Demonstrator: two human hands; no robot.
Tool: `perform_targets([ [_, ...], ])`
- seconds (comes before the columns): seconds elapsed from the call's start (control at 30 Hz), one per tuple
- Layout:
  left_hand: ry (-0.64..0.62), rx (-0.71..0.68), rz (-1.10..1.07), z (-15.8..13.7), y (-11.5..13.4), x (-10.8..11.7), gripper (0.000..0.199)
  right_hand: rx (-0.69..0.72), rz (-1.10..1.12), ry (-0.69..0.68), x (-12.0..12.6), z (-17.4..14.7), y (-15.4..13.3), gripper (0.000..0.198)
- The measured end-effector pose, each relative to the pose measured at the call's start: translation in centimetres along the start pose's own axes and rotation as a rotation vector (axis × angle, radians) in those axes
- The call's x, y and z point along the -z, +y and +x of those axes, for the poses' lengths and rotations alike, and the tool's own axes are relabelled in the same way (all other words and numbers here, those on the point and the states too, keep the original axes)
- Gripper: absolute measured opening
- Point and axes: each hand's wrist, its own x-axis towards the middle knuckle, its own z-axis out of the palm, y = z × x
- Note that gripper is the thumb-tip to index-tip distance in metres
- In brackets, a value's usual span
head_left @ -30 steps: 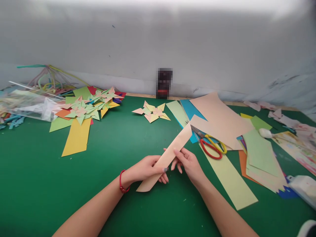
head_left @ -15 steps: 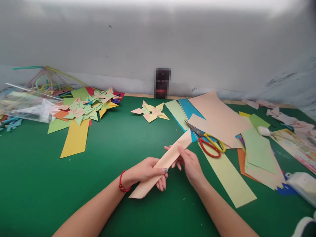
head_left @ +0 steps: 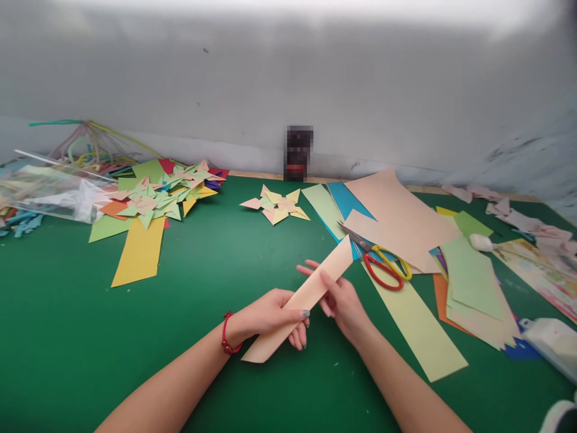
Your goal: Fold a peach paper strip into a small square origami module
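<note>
A long, folded strip of peach paper [head_left: 311, 290] slants up to the right above the green table. Its lower half is pinched by my left hand [head_left: 274, 316], thumb on top and fingers underneath. My right hand [head_left: 340, 297] grips the strip's upper part, with the thumb on its face and some fingers stretched out behind it. Just right of the strip's top end lie scissors [head_left: 383, 261] with one red and one yellow handle, resting on paper sheets. A folded paper star [head_left: 277, 204] in peach, yellow and green lies beyond my hands.
On the left are a pile of folded paper stars [head_left: 153, 201], a yellow strip [head_left: 139, 252] and a clear plastic bag [head_left: 58, 195]. To the right lie a large peach sheet [head_left: 401, 216], a pale green strip [head_left: 419, 325] and stacked coloured papers [head_left: 478, 282]. A wall rises behind the table.
My right thumb has slid slightly down and left along the peach strip, and the fingers behind it are more spread. My left hand keeps its pinch.
</note>
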Motion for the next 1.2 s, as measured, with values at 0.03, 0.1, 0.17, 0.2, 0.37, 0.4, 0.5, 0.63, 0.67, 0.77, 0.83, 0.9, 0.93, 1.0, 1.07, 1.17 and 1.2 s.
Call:
perform_targets([
  [0.03,-0.005,-0.015,0.007,0.1,-0.2,-0.1,0.028,-0.019,-0.045,-0.037,-0.5,-0.2,0.3,0.041],
  [0.1,-0.017,-0.026,0.025,0.4,-0.5,-0.1,0.029,-0.052,-0.116,-0.101,-1.5,-0.6,1.0,0.043],
  [0.17,-0.024,-0.014,0.036,0.5,-0.6,-0.2,0.029,-0.039,-0.150,-0.093,-2.2,-0.9,1.6,0.043],
  [0.2,-0.025,-0.009,0.040,0.5,-0.6,-0.1,0.028,-0.029,-0.155,-0.079,-2.4,-1.0,1.8,0.043],
  [0.37,-0.071,-0.023,0.079,0.1,0.1,0.3,0.030,-0.016,-0.115,-0.045,-2.4,-1.0,1.7,0.042],
  [0.4,-0.088,-0.018,0.084,0.0,0.3,0.4,0.030,-0.032,-0.102,-0.049,-2.2,-1.0,1.5,0.042],
  [0.5,-0.102,0.023,0.066,-0.3,0.6,0.5,0.026,-0.061,-0.071,-0.020,-1.7,-1.0,0.6,0.045],
  [0.63,-0.073,0.040,0.045,-0.5,0.7,0.6,0.023,-0.048,-0.076,0.036,-1.0,-0.6,-0.7,0.048],
  [0.67,-0.078,0.047,0.046,-0.5,0.7,0.6,0.023,-0.046,-0.074,0.048,-0.9,-0.5,-0.9,0.049],
  [0.77,-0.096,0.099,0.041,-0.6,0.7,0.6,0.024,0.006,-0.058,0.153,-0.2,-0.3,-1.6,0.048],
  [0.83,-0.102,0.128,0.039,-0.6,0.6,0.5,0.025,0.056,-0.071,0.213,0.5,-0.1,-2.0,0.046],
  [0.9,-0.112,0.140,0.036,-0.6,0.6,0.5,0.025,0.083,-0.101,0.209,1.3,-0.1,-2.2,0.046],
  [0.93,-0.120,0.143,0.035,-0.6,0.6,0.5,0.026,0.094,-0.113,0.205,1.7,-0.1,-2.3,0.046],
  [1.0,-0.131,0.147,0.034,-0.6,0.5,0.5,0.026,0.126,-0.128,0.223,2.3,0.0,-2.5,0.045],
  [1.07,-0.132,0.146,0.035,-0.6,0.5,0.5,0.026,0.149,-0.139,0.262,2.6,0.0,-2.6,0.043],
  [1.17,-0.136,0.144,0.034,-0.7,0.5,0.5,0.026,0.146,-0.134,0.284,2.9,0.1,-2.6,0.041],
  [1.2,-0.137,0.143,0.035,-0.7,0.4,0.5,0.026,0.140,-0.122,0.286,3.0,0.1,-2.6,0.042],
])
